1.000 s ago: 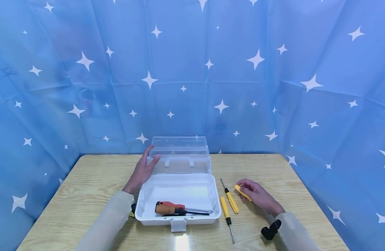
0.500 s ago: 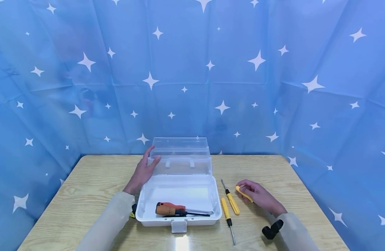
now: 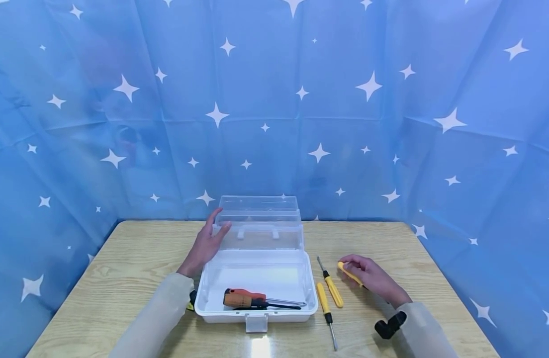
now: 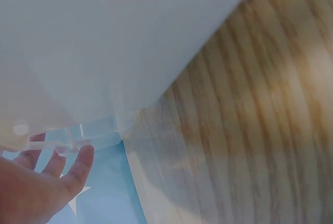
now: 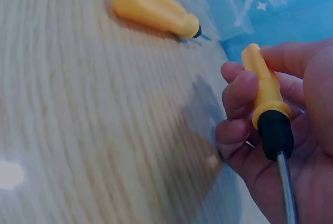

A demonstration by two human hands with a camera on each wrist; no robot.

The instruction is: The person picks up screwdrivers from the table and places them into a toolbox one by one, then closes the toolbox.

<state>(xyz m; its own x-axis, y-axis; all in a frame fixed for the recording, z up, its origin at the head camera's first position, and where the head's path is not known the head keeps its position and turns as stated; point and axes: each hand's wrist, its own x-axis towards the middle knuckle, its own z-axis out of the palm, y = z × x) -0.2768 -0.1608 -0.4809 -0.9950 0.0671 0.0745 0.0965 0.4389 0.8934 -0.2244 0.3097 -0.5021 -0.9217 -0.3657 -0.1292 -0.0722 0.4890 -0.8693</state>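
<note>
A white toolbox [image 3: 256,318] stands on the table, its clear lid [image 3: 261,215] tipped back. At the lid's left edge my left hand [image 3: 204,248] grips it, thumb in front and fingers behind; the left wrist view shows the curled fingers [image 4: 78,169] at the lid's edge. My right hand [image 3: 372,278] holds a yellow screwdriver [image 5: 264,86] by its handle, its shaft pointing back toward the wrist. Left of this hand lie a yellow screwdriver [image 3: 333,291] with its tip pointing away and another yellow screwdriver [image 3: 322,297] with its tip toward me.
Inside the box, along its front wall, lie a wooden-handled screwdriver [image 3: 237,300] and a red-handled screwdriver [image 3: 252,294]. A clear latch [image 3: 256,324] hangs off the box's front. Behind the wooden table [image 3: 136,278] hangs a blue star-patterned curtain [image 3: 274,99].
The whole view shifts slightly, so things sit a little further right in the picture. Both hands keep their holds on the lid and the yellow screwdriver.
</note>
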